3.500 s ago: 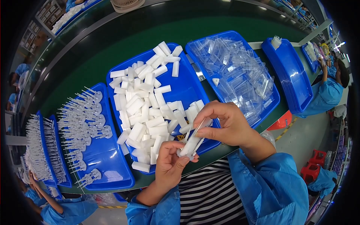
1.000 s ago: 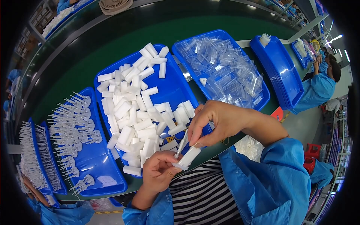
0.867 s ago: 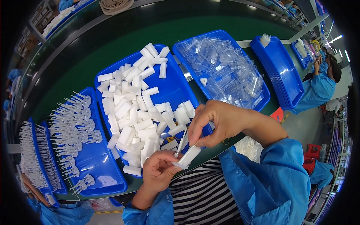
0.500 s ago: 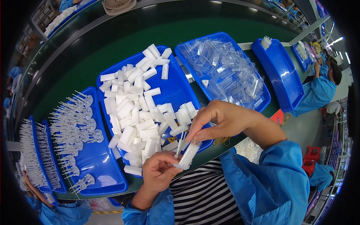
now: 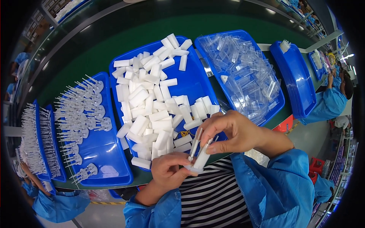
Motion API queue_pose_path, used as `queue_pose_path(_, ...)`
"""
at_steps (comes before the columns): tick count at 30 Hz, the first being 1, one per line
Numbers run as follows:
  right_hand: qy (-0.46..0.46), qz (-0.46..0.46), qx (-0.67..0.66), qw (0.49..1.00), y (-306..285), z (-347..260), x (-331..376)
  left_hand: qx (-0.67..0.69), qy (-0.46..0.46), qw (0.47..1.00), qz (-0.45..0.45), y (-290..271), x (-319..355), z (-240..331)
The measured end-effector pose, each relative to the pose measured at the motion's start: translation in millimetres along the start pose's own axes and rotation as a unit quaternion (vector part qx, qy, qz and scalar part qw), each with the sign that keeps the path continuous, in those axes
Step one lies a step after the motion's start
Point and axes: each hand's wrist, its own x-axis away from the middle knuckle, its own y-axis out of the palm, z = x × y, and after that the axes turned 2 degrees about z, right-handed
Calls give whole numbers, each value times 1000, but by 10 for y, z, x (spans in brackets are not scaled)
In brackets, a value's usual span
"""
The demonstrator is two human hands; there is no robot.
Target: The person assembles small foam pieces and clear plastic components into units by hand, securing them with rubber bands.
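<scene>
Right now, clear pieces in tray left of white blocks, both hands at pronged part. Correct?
Not left: in the head view, the clear pieces lie in the tray right of the white blocks. The left hand and right hand are at the pronged part, yes.

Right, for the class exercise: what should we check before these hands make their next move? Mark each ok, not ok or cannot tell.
1. Left hand holding the pronged part by its base: ok.
2. Block among the prongs: ok.
3. Block fully seated: cannot tell, too small.
4. Right hand clear of the part: not ok, its fingers are at the prongs.
5. Spare blocks available: ok, heaped in their tray.
6. Clear pieces available: ok, heaped right of the blocks.
</scene>
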Motion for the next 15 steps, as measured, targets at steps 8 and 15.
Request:
queue_pose_path(8, 5, -13, -26, 1000, 82, -70, 76, -53, 76, 995, -45, -12, -38, 122)
queue_pose_path(15, -79, 35, 232, 969, -256, -107, -431, -11, -26, 999, 19, -70, 71, 79)
